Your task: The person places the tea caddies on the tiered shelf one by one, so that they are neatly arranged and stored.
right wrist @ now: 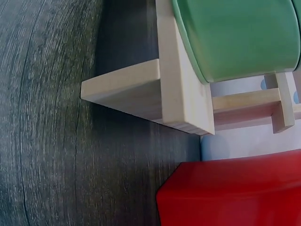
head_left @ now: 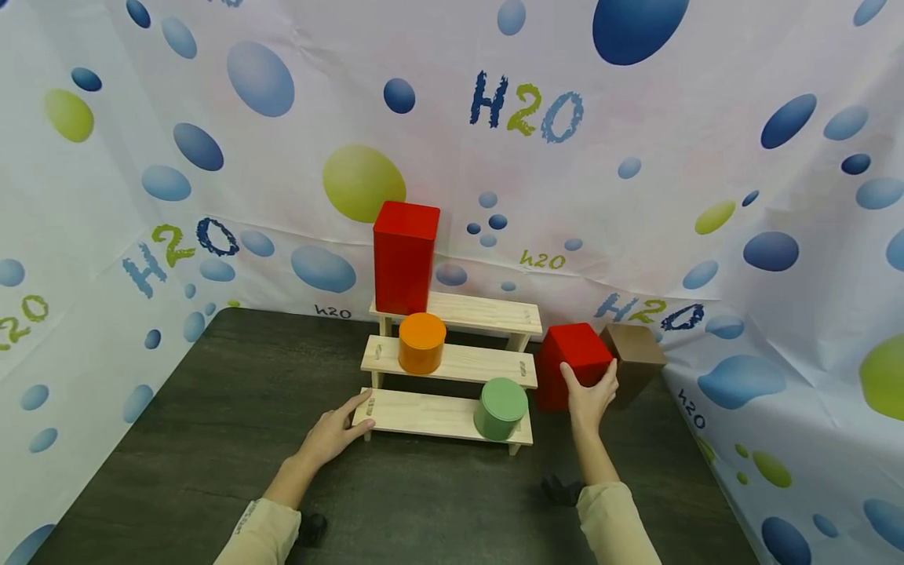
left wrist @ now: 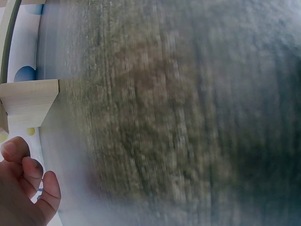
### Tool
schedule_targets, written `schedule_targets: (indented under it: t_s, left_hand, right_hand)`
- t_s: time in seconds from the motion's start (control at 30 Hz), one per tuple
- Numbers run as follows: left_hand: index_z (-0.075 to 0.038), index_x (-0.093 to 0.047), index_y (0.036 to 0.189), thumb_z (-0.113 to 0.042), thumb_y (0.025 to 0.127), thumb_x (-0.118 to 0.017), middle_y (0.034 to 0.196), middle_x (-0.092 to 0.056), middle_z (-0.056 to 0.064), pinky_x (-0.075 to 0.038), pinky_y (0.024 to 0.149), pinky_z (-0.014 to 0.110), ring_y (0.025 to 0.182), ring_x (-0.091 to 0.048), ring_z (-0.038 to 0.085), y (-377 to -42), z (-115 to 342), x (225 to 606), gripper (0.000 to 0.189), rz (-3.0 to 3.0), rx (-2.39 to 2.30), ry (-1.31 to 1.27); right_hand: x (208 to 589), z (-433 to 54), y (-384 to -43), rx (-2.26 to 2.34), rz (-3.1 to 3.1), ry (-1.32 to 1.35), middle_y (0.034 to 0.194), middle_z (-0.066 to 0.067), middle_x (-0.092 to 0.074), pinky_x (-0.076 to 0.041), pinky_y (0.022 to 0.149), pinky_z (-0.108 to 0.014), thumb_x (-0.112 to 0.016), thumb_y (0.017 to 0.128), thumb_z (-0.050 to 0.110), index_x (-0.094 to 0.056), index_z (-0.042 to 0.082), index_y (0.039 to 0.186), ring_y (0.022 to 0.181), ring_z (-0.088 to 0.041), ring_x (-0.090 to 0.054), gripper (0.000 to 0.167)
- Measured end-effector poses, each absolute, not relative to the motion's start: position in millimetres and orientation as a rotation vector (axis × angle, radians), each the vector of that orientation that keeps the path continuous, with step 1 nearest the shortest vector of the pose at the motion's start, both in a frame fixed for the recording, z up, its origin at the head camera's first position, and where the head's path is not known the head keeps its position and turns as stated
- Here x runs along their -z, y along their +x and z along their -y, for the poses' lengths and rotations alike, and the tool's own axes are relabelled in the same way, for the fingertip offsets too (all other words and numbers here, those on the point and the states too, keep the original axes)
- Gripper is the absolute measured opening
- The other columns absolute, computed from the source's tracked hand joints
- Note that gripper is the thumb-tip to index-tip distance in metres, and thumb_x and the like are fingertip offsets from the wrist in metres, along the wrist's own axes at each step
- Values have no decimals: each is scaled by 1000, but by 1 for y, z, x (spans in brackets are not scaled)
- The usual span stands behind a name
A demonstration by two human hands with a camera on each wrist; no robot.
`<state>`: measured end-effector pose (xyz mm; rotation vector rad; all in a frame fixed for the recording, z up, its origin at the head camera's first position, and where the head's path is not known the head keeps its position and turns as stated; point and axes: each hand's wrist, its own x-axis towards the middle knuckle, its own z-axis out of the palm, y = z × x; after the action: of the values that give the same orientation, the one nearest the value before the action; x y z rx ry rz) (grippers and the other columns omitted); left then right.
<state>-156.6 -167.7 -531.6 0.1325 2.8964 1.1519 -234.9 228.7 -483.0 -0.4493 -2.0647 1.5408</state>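
My left hand (head_left: 332, 434) holds the left end of the lowest tier of a three-tier wooden stand (head_left: 424, 413), thumb toward the front edge. In the left wrist view some curled fingers (left wrist: 33, 172) show beside the pale wood. Right of the stand, my right hand (head_left: 592, 398) grips a red box (head_left: 575, 353), its thumb and fingers spread across the near side. That red box (right wrist: 235, 197) also appears low in the right wrist view, where the hand is out of sight. A green round tin (head_left: 500, 410) stands on the lowest tier's right part.
An orange round tin (head_left: 421, 345) sits on the middle tier, and a tall red box (head_left: 404, 259) stands on the top tier's left end. A brown box (head_left: 634, 357) is right of the held box. Patterned white sheeting (head_left: 452, 141) encloses the dark table (head_left: 233, 408).
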Motion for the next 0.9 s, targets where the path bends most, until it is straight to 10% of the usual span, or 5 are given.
schedule_targets:
  t_s: [0.9]
  left_hand:
    - [-17,-41,139,-40,85,-61,50,-33,-5,-22,43,23,44,-26,9,-156,168,530,62,-2891,-1134,102]
  right_hand:
    - [486,-226,-244,-1605,1953,-407,141,-19,-20,-14,107,-50,-72,77,23,-12,6,145,130,-35,-22,93]
